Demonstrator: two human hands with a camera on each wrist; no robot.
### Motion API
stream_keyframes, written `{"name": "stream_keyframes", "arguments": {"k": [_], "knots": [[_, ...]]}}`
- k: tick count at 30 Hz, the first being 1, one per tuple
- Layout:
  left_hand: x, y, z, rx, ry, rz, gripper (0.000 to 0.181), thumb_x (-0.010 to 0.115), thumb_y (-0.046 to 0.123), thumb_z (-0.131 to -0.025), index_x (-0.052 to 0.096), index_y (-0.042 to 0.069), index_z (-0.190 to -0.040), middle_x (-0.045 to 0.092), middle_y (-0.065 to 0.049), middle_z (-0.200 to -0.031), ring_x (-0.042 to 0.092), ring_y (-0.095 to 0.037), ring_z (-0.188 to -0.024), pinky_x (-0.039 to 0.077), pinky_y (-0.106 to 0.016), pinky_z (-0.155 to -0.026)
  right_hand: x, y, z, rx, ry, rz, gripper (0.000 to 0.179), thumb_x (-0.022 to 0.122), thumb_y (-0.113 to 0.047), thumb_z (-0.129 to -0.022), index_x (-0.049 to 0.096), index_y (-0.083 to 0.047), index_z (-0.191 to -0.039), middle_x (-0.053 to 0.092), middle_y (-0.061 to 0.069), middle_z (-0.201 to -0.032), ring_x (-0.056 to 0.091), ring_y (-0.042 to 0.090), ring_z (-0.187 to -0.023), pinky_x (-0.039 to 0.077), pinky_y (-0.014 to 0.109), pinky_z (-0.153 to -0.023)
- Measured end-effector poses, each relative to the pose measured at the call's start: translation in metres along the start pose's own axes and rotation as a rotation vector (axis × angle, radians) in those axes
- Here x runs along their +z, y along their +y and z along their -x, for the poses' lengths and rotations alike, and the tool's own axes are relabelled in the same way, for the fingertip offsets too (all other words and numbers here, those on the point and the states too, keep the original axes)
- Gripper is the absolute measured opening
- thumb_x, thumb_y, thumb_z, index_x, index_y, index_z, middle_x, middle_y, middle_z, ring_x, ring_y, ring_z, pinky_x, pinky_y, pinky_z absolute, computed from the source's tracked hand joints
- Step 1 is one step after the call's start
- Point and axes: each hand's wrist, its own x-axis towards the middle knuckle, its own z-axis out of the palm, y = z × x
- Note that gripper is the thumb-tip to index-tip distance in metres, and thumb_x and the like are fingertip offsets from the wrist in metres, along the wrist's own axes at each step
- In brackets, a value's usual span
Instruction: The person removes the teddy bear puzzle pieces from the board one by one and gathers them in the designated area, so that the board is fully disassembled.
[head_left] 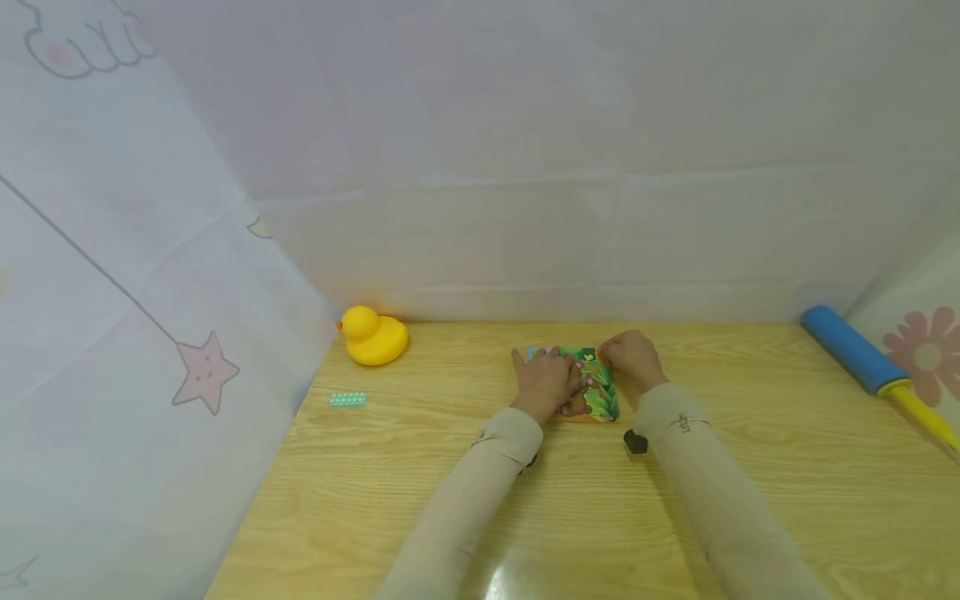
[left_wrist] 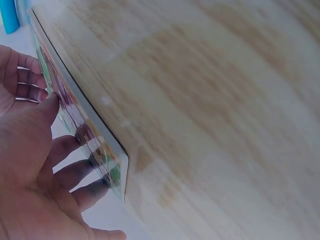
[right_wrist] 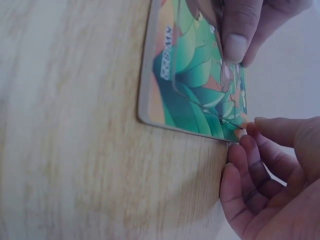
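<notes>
Board (right_wrist: 195, 87) marked, perhaps, "KW-822"

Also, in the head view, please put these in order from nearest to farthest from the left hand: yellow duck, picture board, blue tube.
1. Picture board: directly under the left hand.
2. Yellow duck: off to the left.
3. Blue tube: on the far right.

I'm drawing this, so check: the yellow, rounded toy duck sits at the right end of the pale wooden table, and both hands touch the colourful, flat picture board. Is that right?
The side is wrong: the duck sits at the left end of the table, as the head view shows. The left hand and right hand do touch the picture board.
</notes>
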Motion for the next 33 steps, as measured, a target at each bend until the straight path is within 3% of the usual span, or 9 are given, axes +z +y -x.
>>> {"name": "stream_keyframes", "arguments": {"k": [3,7,12,18,24,27,33], "knots": [[0.000,0.000,0.000,-0.003,0.003,0.007,0.056,0.049,0.069,-0.095,0.059,0.038,-0.141,0.046,0.008,-0.159,0.040,-0.022,-0.150,0.017,-0.070,-0.121,0.001,0.001,-0.001,-0.008,-0.002,-0.002,0.035,0.052,-0.019,-0.094,0.078,0.000,-0.110,0.071,0.020,-0.124,0.065,0.036,-0.104,0.054,0.040,-0.083],[-0.001,0.000,0.001,0.005,0.004,0.004,0.056,0.049,0.069,-0.096,0.058,0.038,-0.141,0.046,0.007,-0.159,0.041,-0.022,-0.149,0.019,-0.070,-0.120,0.000,0.002,-0.002,-0.002,-0.004,-0.028,0.035,0.053,-0.022,-0.099,0.075,0.000,-0.114,0.071,0.020,-0.124,0.063,0.040,-0.116,0.051,0.051,-0.098],[-0.002,0.000,0.002,0.010,0.007,-0.007,0.056,0.049,0.069,-0.096,0.058,0.038,-0.141,0.047,0.006,-0.158,0.043,-0.023,-0.148,0.022,-0.070,-0.120,0.001,0.003,-0.003,0.009,-0.014,-0.050,0.033,0.056,-0.024,-0.100,0.073,0.000,-0.114,0.072,0.019,-0.115,0.063,0.038,-0.112,0.050,0.052,-0.097],[-0.003,0.002,0.003,0.003,0.004,-0.008,0.056,0.049,0.069,-0.096,0.058,0.038,-0.141,0.046,0.007,-0.159,0.043,-0.022,-0.148,0.022,-0.070,-0.119,0.003,0.004,-0.002,0.014,-0.008,-0.088,0.032,0.057,-0.023,-0.100,0.071,0.000,-0.117,0.070,0.020,-0.120,0.061,0.042,-0.118,0.048,0.056,-0.102],[-0.002,0.002,0.002,-0.007,-0.007,-0.014,0.056,0.047,0.070,-0.097,0.056,0.040,-0.143,0.044,0.008,-0.160,0.040,-0.021,-0.149,0.021,-0.069,-0.120,0.004,0.007,-0.003,-0.002,0.010,-0.093,0.032,0.058,-0.024,-0.100,0.071,0.000,-0.117,0.075,0.017,-0.107,0.067,0.036,-0.104,0.051,0.053,-0.097],[-0.002,0.002,0.002,-0.003,-0.015,-0.012,0.057,0.047,0.070,-0.096,0.055,0.041,-0.144,0.043,0.009,-0.161,0.040,-0.022,-0.150,0.020,-0.069,-0.121,0.005,0.011,-0.005,0.003,0.016,-0.116,0.031,0.059,-0.024,-0.099,0.071,-0.002,-0.118,0.076,0.016,-0.104,0.071,0.027,-0.092,0.055,0.046,-0.090],[-0.004,0.002,0.003,0.003,-0.003,-0.003,0.055,0.050,0.069,-0.096,0.058,0.038,-0.141,0.046,0.006,-0.159,0.042,-0.023,-0.148,0.020,-0.069,-0.120,0.004,0.016,-0.005,0.061,-0.031,-0.351,0.030,0.059,-0.017,-0.101,0.066,0.003,-0.122,0.070,0.016,-0.103,0.069,0.016,-0.076,0.062,0.031,-0.073]]}}
